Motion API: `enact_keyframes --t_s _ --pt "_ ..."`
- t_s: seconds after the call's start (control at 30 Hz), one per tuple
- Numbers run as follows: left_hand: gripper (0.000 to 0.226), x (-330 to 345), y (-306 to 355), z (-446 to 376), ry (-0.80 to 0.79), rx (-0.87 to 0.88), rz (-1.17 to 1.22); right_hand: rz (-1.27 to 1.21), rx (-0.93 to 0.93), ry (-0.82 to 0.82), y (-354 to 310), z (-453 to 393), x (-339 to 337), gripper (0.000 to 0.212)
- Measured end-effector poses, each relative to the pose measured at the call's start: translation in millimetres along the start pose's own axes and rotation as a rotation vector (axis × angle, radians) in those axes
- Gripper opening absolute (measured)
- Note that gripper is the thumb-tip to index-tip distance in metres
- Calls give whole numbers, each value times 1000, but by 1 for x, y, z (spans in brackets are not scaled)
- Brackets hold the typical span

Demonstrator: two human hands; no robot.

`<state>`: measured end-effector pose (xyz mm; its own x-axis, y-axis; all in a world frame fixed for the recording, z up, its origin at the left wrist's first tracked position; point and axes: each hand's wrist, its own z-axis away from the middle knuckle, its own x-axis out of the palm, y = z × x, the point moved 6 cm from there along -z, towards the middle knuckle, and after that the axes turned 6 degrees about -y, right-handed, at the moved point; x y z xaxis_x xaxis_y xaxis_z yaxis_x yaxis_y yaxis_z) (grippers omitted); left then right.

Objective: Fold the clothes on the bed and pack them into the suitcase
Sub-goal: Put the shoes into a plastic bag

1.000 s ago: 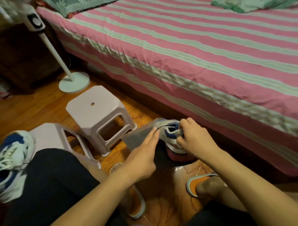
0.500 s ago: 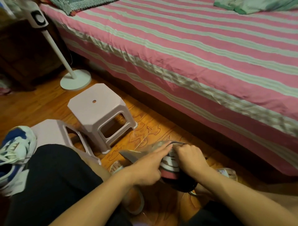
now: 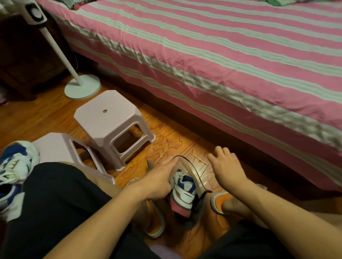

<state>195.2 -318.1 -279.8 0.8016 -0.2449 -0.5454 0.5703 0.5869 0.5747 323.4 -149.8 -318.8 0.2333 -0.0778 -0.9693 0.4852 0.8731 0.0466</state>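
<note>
Since half a second ago, our right hand has let go of the shoe and lifted off it, fingers now spread and released above the floor. Our left hand stays at the bag, fingers grasping its near edge and holding the mouth apart. That shoe, white, blue and pink, sits inside the clear bag on the floor between our slippered feet. A second shoe lies far left beside two stools. We can read no brand or writing. Clothes remain on the striped bed.
</note>
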Motion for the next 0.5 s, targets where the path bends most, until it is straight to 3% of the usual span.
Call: enact_keyframes --t_s 0.1,0.3,0.5 --pt "101 0 0 10 -22 19 -54 -115 70 -2 7 -10 -13 30" --pt "104 -36 -60 44 18 11 -348 -363 -126 -43 -58 -63 -76 26" --pt "84 -36 -169 105 201 -106 -51 -494 -326 -60 -189 -101 -133 12"
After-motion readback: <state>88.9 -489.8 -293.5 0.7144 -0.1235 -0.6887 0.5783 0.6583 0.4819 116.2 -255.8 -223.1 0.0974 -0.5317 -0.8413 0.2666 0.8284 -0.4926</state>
